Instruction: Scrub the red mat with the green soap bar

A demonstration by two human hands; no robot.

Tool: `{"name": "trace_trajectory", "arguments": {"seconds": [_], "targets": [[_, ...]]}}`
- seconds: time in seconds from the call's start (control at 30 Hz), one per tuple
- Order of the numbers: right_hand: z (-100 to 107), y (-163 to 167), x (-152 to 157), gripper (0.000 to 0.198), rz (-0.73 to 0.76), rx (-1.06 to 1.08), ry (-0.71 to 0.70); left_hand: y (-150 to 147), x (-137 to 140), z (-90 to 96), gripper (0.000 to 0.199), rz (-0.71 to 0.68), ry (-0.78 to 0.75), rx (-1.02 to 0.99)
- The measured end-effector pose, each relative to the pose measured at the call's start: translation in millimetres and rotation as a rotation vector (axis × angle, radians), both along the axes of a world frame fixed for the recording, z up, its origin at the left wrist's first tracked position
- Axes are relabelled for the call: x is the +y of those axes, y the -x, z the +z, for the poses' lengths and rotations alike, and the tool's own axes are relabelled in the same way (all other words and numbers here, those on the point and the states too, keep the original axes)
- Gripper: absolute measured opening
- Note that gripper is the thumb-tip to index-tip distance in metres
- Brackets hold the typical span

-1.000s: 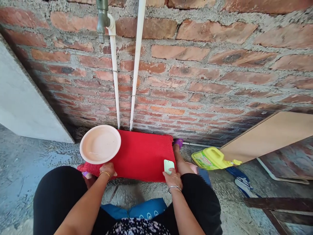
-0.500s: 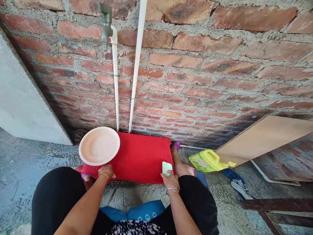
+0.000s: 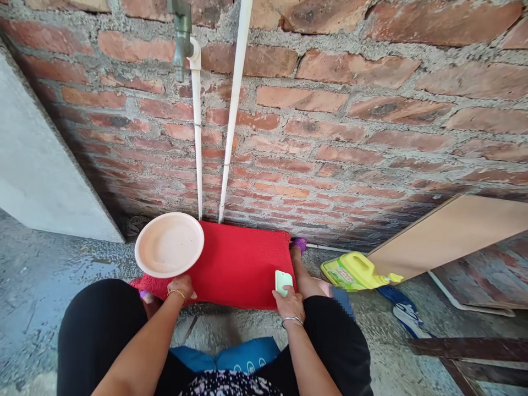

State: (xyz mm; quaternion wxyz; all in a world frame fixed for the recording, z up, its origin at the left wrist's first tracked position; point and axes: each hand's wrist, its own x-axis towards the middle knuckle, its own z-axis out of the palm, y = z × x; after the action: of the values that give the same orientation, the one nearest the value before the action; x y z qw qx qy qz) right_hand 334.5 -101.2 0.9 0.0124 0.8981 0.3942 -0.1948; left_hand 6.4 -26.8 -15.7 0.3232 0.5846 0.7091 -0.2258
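A red mat [image 3: 243,264], with fuzzy edges, lies flat between my knees and the brick wall; whatever supports it is hidden. My left hand [image 3: 181,287] is closed at its near left edge, just below a pale pink basin [image 3: 169,245]. The basin sits on the mat's left end, seemingly with a little clear water inside. On the right end, my right hand [image 3: 289,303] grips a pale green flat block [image 3: 283,281] with rounded corners and a small hole, pressed to the mat. Its underside is hidden, so I cannot tell its kind.
A tap [image 3: 181,41] and white pipes [image 3: 198,137] run up the brick wall [image 3: 322,126]. Right of my foot lie a yellow jug [image 3: 355,272] and blue flip-flop [image 3: 406,316]. A tan board [image 3: 449,236] leans behind; a grey slab [image 3: 49,148] stands left on wet floor.
The whole view has shifted slightly as my head moved. Both hands, the basin and the pale green block keep nearly the same places on the mat.
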Motion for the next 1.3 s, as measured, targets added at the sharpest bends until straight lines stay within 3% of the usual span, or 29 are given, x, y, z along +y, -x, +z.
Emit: {"name": "trace_trajectory", "arguments": {"seconds": [0.2, 0.4, 0.63, 0.83, 1.07, 1.17, 1.3], "targets": [[-9.9, 30.4, 4.0, 0.037, 0.268, 0.028, -0.068, 1.7, -0.7, -2.8, 0.049, 0.001, -0.010, -0.004], [-5.0, 3.7, 0.3, 0.044, 0.045, 0.004, 0.011, 0.7, -0.3, -0.7, 0.052, 0.003, -0.003, 0.008], [-14.3, 23.5, 2.0, 0.038, 0.255, -0.011, -0.058, 1.6, -1.2, -1.1, 0.051, -0.004, -0.008, 0.005], [-20.1, 1.4, 1.5, 0.038, 0.046, -0.040, -0.042, 0.4, -2.8, 2.3, 0.050, -0.002, -0.026, 0.007], [-24.8, 17.7, 2.7, 0.037, 0.232, 0.016, -0.065, 0.8, -2.2, -0.2, 0.052, 0.001, -0.024, 0.001], [-23.7, 9.6, 3.1, 0.037, 0.130, 0.001, -0.028, 1.5, -1.9, 1.1, 0.054, 0.004, -0.020, -0.003], [-23.0, -6.3, -0.8, 0.034, 0.028, -0.034, -0.120, 0.8, -2.2, 3.1, 0.052, -0.001, -0.013, 0.000]]}}
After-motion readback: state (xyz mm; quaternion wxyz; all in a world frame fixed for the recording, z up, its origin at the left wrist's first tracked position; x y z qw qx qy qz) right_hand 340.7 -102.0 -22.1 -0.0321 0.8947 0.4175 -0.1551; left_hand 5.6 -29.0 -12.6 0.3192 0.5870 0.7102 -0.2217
